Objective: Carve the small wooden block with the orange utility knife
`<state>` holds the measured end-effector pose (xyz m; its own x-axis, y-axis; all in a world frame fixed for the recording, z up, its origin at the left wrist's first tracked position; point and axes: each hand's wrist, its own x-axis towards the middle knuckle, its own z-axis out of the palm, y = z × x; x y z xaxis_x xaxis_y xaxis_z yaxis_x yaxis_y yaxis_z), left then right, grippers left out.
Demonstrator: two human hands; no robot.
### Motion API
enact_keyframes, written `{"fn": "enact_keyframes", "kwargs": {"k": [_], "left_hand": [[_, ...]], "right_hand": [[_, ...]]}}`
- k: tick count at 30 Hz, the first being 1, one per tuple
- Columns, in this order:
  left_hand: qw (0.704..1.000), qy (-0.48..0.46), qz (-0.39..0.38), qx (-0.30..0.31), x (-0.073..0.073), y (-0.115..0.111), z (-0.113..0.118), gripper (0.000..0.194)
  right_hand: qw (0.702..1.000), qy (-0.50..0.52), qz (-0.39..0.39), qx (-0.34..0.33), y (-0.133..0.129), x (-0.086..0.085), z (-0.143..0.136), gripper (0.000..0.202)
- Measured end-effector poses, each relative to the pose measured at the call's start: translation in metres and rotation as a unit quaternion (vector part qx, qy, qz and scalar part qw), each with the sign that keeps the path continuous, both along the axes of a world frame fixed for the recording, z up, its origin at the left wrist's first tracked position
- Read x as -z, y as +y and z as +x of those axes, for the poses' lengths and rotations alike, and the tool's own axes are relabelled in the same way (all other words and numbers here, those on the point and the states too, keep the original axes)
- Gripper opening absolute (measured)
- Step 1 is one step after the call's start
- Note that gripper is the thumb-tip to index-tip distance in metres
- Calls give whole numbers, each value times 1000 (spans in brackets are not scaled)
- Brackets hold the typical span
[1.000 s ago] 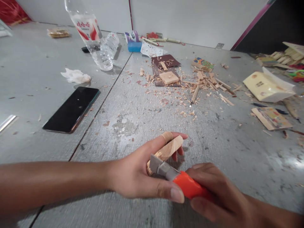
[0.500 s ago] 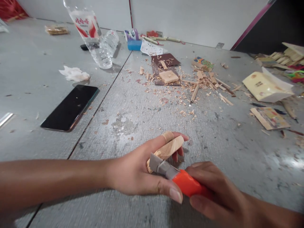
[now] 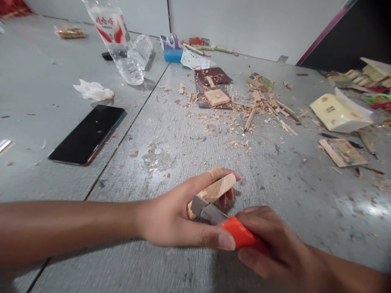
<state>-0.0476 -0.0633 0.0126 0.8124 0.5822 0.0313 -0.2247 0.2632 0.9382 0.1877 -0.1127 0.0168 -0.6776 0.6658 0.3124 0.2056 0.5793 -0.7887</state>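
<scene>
Left thumb has risen slightly against the orange handle since the previous frame, as both hands bring knife and wood together low on a grey worktop point(image 3: 146, 183).

Head view: the left hand point(image 3: 177, 219), a bandage point(image 3: 215, 174) around one finger, holds the wood point(image 3: 218, 188) in the crook between thumb and fingers — its grip closed around the piece, the pale, rounded end pointing up and to the right. The right hand point(image 3: 281, 244) has a closed grip on the knife point(image 3: 241, 232), whose broad blade lies over the wood's lower end; whether the edge bites cannot be told.

Beyond the hands, shavings point(image 3: 265, 106) litter the worktop around a slim tool point(image 3: 250, 119) and a brown sheet point(image 3: 224, 75), on which a flat block point(image 3: 216, 97) rests. To the left lie a black phone point(image 3: 88, 134) and a crumpled tissue point(image 3: 93, 90), near an upright bottle point(image 3: 113, 36) with a red-and-white label and a second clear bottle point(image 3: 142, 51) just behind. To the right are a yellow pack point(image 3: 339, 113), a dark pen point(image 3: 343, 139) and a patterned card point(image 3: 348, 152) — all well apart from the knife.
</scene>
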Motion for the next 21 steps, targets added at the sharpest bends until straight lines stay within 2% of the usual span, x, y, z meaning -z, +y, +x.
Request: {"fn": "enact_keyframes", "kwargs": {"k": [3,10,21], "left_hand": [[1000,4,21,4,-3,0,-1,63],[999,33,10,10,-6,-1,-3,63],[1000,28,11,6,-7,0,-1,59]], "right_hand": [[1000,-10,-11,9,0,2,-1,19],[999,-30,-8,12,-4,17,8,18],[993,-47,-106,-9,-1,9,4,22]]}}
